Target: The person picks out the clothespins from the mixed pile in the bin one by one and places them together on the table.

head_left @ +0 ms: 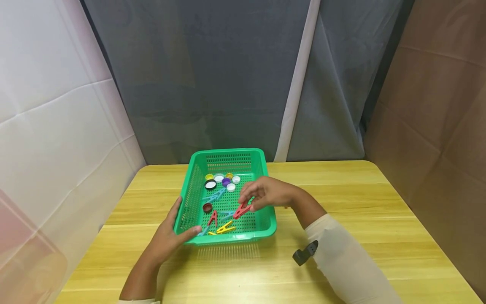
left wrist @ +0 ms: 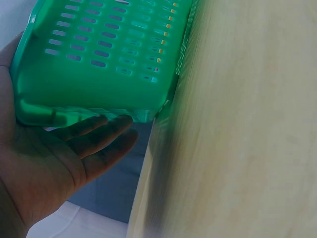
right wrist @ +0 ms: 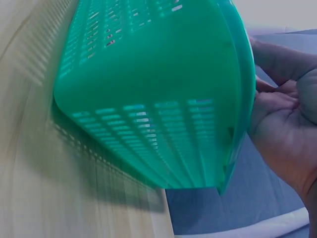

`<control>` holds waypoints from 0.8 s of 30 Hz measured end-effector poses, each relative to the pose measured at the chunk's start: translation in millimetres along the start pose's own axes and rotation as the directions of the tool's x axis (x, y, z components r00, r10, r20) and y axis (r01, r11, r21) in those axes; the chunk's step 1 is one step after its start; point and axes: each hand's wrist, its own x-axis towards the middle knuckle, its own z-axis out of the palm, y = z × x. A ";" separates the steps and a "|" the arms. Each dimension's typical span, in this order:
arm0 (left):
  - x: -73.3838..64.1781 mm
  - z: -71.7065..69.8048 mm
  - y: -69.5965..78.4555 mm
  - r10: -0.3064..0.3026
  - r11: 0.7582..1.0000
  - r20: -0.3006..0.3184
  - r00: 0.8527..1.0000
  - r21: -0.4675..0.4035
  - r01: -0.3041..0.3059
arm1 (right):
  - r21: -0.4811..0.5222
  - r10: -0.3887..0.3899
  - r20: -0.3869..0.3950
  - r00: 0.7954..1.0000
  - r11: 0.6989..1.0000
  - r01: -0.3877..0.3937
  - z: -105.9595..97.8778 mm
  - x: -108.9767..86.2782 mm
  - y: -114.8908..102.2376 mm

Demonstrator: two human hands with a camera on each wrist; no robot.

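Note:
A green plastic basket (head_left: pixel 243 237) stands on the table with bottle caps and clothespins inside. At its near left corner my left hand (head_left: pixel 168 234) grips the rim, thumb over the edge and fingers along the outer side. Over the right part of the basket, my right hand (head_left: pixel 267 193) pinches a red clothespin (head_left: pixel 241 210) between thumb and fingers. Below lie another red clothespin (head_left: pixel 213 218), a yellow clothespin (head_left: pixel 226 228) and blue clothespins (head_left: pixel 215 195). In the right wrist view the basket wall hides the right fingertips.
Caps gather toward the basket's far side, among them a black-rimmed cap (head_left: pixel 210 184) and a purple cap (head_left: pixel 226 182). A brown cap (head_left: pixel 207 207) lies nearer the left wall. The wooden table (head_left: pixel 341 202) meets grey cloth (head_left: pixel 228 84) behind, with fabric walls on both sides.

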 end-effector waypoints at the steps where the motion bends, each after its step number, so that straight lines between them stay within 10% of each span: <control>1: 0.3 0.0 0.1 -0.002 1.000 0.000 1.000 0.001 0.002 | 0.024 -0.003 -0.002 1.000 1.000 0.003 -0.8 -2.0 1.0; 24: -1.7 -1.3 2.4 0.007 1.000 -0.001 1.000 -0.016 -0.007 | 0.134 -0.051 -0.074 0.996 0.989 0.061 -21.4 -38.4 14.8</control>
